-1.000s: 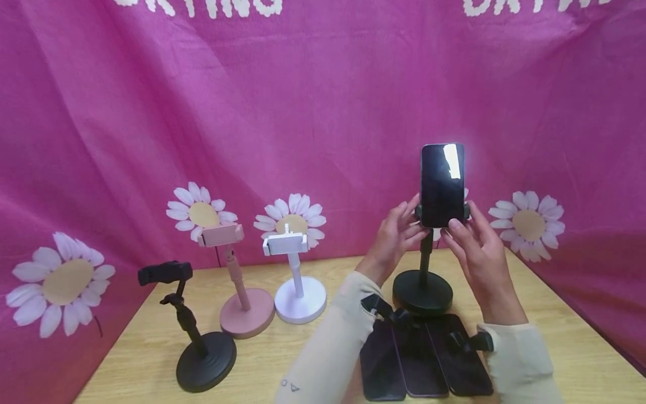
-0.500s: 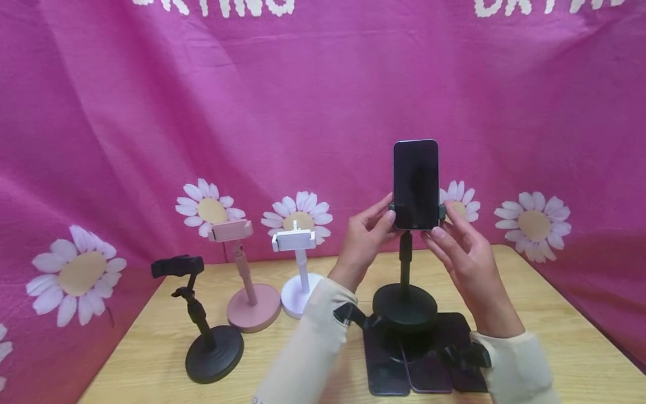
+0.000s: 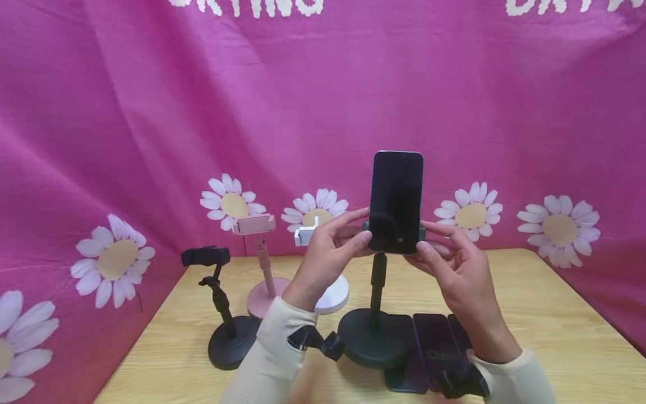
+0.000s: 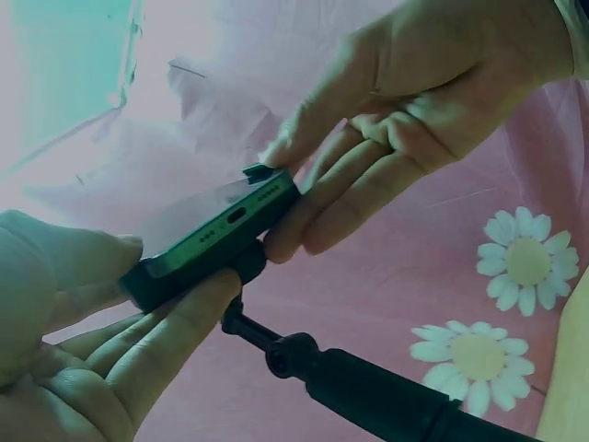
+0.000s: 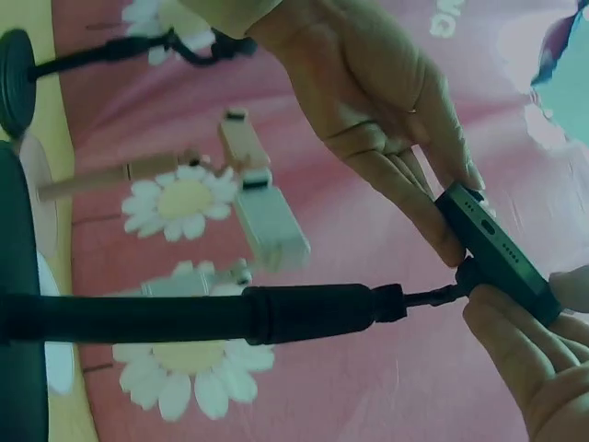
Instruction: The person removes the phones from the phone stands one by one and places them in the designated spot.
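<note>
A smartphone [image 3: 396, 202] with a dark screen stands upright in the clamp of a black phone stand [image 3: 377, 286]. My left hand [image 3: 328, 252] grips the phone and clamp at the left side, thumb on the front edge. On the opposite side my right hand [image 3: 456, 269] holds the clamp and the phone's lower right corner, thumb in front. From below, the left wrist view shows the phone's bottom edge [image 4: 235, 216] with fingers behind it. The stand's round base [image 3: 370, 336] overlaps a phone lying on the table and seems raised above the tabletop.
Three dark phones [image 3: 436, 342] lie side by side in front. To the left stand another black phone stand [image 3: 222, 303], a pink stand [image 3: 264, 264] and a white stand [image 3: 333, 294], partly hidden by my left hand. A pink daisy cloth [image 3: 303, 112] hangs behind the wooden table [image 3: 525, 303].
Both hands have carried the black stand with its phone leftward and nearer. The base now overlaps the left lying phone. My view has turned left, and my left hand now covers part of the white stand.
</note>
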Tool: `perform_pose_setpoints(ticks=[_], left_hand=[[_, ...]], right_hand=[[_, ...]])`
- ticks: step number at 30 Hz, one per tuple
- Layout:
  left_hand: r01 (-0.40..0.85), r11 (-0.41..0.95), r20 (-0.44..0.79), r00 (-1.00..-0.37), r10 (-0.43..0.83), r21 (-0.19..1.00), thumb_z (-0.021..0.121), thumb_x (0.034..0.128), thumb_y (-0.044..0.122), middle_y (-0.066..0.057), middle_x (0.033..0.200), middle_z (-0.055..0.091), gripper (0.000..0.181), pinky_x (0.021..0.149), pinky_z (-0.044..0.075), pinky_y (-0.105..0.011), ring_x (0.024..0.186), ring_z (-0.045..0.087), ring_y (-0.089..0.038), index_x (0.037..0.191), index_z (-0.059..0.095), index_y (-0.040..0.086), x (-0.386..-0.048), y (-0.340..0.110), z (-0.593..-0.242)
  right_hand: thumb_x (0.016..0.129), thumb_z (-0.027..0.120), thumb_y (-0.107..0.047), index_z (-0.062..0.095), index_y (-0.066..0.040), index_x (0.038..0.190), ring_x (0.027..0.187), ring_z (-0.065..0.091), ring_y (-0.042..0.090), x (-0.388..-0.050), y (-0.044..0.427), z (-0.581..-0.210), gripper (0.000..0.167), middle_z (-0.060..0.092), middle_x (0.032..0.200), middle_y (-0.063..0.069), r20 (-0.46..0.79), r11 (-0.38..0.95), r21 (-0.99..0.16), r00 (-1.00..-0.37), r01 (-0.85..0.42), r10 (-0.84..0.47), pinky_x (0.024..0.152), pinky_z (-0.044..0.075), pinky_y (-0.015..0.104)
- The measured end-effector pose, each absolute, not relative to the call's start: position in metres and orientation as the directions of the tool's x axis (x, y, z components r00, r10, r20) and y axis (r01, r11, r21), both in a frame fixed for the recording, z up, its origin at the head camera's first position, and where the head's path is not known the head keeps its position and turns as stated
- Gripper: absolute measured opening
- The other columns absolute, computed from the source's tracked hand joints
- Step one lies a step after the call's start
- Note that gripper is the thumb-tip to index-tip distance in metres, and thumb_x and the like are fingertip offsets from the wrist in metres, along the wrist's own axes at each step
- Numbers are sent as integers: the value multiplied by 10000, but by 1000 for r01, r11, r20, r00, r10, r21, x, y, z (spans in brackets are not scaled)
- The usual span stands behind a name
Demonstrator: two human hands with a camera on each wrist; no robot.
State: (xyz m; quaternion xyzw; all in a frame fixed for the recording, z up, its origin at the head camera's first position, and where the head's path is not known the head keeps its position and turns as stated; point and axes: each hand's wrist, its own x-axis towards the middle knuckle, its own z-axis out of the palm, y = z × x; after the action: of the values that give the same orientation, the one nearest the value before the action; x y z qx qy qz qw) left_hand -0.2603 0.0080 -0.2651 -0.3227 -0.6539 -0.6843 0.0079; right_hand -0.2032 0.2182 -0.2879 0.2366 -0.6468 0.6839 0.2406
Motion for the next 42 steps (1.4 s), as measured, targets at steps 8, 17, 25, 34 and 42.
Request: perform_pose_setpoints(ticks=[8, 17, 25, 34, 42], left_hand=[[475, -38, 442, -782, 440, 879, 685, 892, 94, -98, 1134, 673, 463, 884, 524, -360, 989, 687, -219, 1320, 535, 190, -231, -34, -261], [519, 39, 429, -744, 512, 854, 678, 878, 29, -132, 1177, 628, 451, 851, 543, -359, 985, 681, -233, 1273, 499, 156, -218, -73, -267], [522, 96, 385, -728, 567, 847, 703, 871, 68, -92, 1120, 670, 406, 880, 530, -344, 990, 682, -221, 1211, 499, 154, -207, -104, -267], [490, 139, 326, -740, 588, 861, 712, 870, 102, -63, 1086, 688, 404, 878, 531, -349, 1002, 681, -222, 1203, 496, 175, -205, -121, -272], [475, 146, 307, -744, 594, 868, 716, 863, 83, -72, 1072, 689, 404, 881, 529, -350, 998, 683, -228, 1199, 505, 160, -209, -130, -278]], right_hand=[[897, 588, 98, 511, 14, 1342, 982, 690, 209, -190, 196, -291, 460, 670, 1175, 111, 659, 60, -745, -746, -665, -89, 780, 543, 318], [887, 607, 92, 525, -45, 1335, 1061, 659, 207, -185, 175, -299, 475, 620, 1243, 175, 673, 96, -709, -711, -699, -204, 794, 547, 316], [907, 632, 0, 525, -97, 1331, 1070, 654, 227, -180, 156, -306, 447, 623, 1254, 106, 595, 59, -769, -747, -636, -297, 848, 529, 318], [899, 651, -14, 550, -95, 1301, 1014, 678, 227, -181, 145, -314, 423, 644, 1224, 97, 582, 63, -772, -744, -632, -327, 839, 536, 296], [904, 653, -37, 546, -106, 1305, 1031, 672, 215, -185, 137, -321, 421, 635, 1243, 98, 577, 53, -775, -739, -630, -347, 851, 526, 299]])
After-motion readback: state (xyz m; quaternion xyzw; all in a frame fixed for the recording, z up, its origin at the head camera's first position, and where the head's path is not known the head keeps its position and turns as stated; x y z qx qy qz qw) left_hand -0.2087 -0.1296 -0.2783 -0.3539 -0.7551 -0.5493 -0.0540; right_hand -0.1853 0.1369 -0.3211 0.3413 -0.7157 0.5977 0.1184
